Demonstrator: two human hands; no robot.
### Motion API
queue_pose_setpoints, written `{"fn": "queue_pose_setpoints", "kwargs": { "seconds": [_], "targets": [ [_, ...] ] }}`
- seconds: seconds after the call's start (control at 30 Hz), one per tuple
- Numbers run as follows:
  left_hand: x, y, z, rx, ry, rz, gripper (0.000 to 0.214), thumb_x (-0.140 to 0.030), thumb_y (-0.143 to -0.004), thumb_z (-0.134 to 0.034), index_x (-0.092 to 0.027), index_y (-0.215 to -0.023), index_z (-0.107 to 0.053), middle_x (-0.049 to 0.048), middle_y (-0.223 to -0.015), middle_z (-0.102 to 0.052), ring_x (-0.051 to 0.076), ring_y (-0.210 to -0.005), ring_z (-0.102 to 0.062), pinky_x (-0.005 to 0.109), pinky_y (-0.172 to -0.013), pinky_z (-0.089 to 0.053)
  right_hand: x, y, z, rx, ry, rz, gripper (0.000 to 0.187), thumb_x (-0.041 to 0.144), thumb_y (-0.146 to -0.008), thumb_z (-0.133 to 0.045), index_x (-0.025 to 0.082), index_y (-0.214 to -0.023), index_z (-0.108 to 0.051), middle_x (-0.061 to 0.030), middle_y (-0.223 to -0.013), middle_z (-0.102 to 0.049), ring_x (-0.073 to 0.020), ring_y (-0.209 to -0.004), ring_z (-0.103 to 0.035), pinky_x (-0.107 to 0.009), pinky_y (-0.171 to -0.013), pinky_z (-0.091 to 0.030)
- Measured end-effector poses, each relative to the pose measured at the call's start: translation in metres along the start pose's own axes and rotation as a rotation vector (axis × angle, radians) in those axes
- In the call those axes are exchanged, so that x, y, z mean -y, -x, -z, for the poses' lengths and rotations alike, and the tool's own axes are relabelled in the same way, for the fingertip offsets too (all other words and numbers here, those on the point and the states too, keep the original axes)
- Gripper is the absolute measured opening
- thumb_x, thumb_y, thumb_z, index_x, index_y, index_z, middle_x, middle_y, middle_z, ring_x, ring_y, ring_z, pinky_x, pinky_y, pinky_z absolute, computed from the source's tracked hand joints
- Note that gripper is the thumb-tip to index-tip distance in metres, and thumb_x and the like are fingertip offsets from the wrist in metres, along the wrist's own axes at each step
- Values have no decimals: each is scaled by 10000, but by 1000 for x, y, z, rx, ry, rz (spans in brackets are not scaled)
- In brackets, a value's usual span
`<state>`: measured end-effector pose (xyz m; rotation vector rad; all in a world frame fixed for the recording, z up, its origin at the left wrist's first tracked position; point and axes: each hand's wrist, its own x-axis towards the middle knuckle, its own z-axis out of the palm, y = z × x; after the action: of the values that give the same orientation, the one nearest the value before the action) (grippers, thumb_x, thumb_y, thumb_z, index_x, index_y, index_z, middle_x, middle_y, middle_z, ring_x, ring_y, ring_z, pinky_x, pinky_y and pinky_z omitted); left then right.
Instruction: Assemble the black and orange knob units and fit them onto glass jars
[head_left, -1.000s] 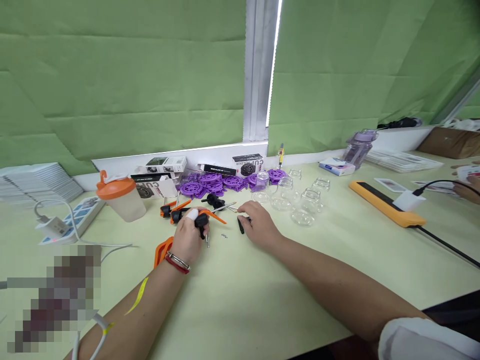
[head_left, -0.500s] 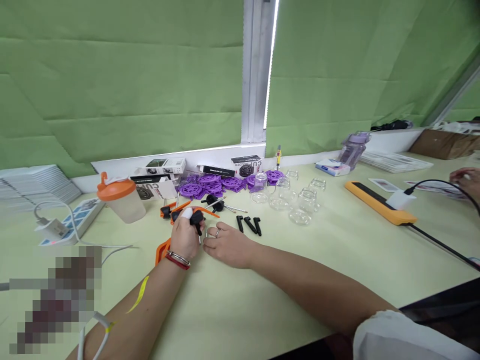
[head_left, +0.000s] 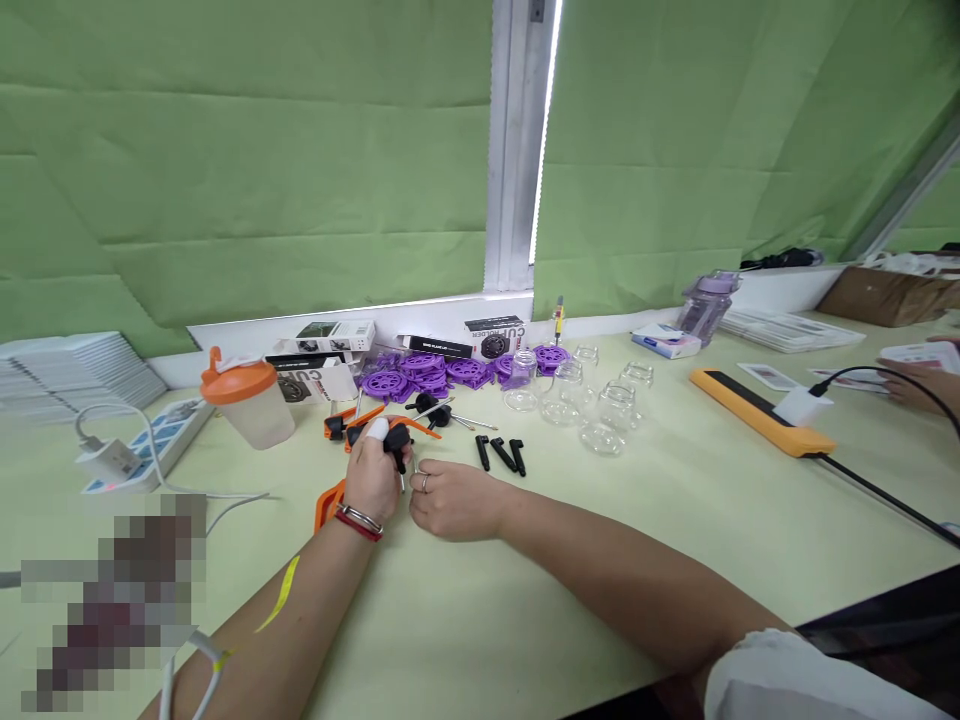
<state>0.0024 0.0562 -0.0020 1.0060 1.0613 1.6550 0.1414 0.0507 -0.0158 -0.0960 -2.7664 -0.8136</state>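
Observation:
My left hand (head_left: 372,478) is closed around a black plastic part (head_left: 397,440), which sticks out past the thumb and fingers. My right hand (head_left: 459,500) is closed just beside it, fingers curled together. A thin metal rod (head_left: 415,461) shows at its fingertips; their grip on it is partly hidden. Beyond my left hand lie orange and black pieces (head_left: 335,426). A further orange piece (head_left: 328,503) is half covered by my left wrist. Three short black plastic handles (head_left: 482,453) lie right of my hands. Behind them are black pieces with metal rods (head_left: 442,411).
Purple wheel-shaped parts (head_left: 386,384) and printed boxes (head_left: 322,382) line the back. Clear glass jars (head_left: 602,432) stand to the right, near an orange power strip (head_left: 757,412). An orange-lidded cup (head_left: 251,400) and a white power strip (head_left: 176,440) stand left. Another person's hand (head_left: 922,385) is far right.
My right hand's fingers have curled in more beside the black part. My left hand keeps its hold. At far right, the other person's hand now holds up a white card.

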Motion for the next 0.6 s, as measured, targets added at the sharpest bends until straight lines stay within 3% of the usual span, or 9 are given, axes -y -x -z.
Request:
{"fn": "queue_pose_setpoints", "kwargs": {
  "seconds": [0.17,0.3,0.37,0.5,0.6],
  "targets": [
    [0,1,1,26,34,22,220,-376,-805,-504,-169,-813,-578,-10,-598,-532,115,-516,-467,241,-488,-377,-1,2,4,-58,-4,-9,248,79,-906,-418,137,-803,-636,-71,-761,-639,-188,-796,-516,-355,-797,-384],
    [0,4,0,69,92,81,266,-385,-824,-504,-151,-908,-599,-3,-634,-539,114,-547,-489,232,-501,-385,-3,8,18,-220,-53,-149,255,111,-922,-406,173,-831,-636,-67,-782,-642,-173,-795,-522,-338,-768,-412],
    [0,7,-2,105,135,120,300,-393,-831,-514,-140,-967,-602,3,-657,-543,116,-558,-498,232,-502,-387,-7,13,30,-393,-110,-322,235,129,-915,-420,189,-863,-642,-69,-839,-665,-174,-827,-542,-340,-761,-435],
    [1,16,-7,280,215,200,361,-397,-829,-552,-124,-1060,-605,26,-722,-560,130,-596,-512,249,-524,-399,-21,23,48,-791,-360,-812,164,159,-858,-502,206,-848,-659,-55,-834,-690,-172,-789,-586,-355,-761,-483],
    [-1,24,-11,392,199,280,398,-401,-828,-571,-118,-1107,-606,37,-730,-567,132,-593,-502,260,-543,-395,-29,25,52,-913,-656,-1106,98,203,-800,-582,191,-808,-679,-43,-784,-677,-156,-717,-591,-314,-674,-507]
  ]
}}
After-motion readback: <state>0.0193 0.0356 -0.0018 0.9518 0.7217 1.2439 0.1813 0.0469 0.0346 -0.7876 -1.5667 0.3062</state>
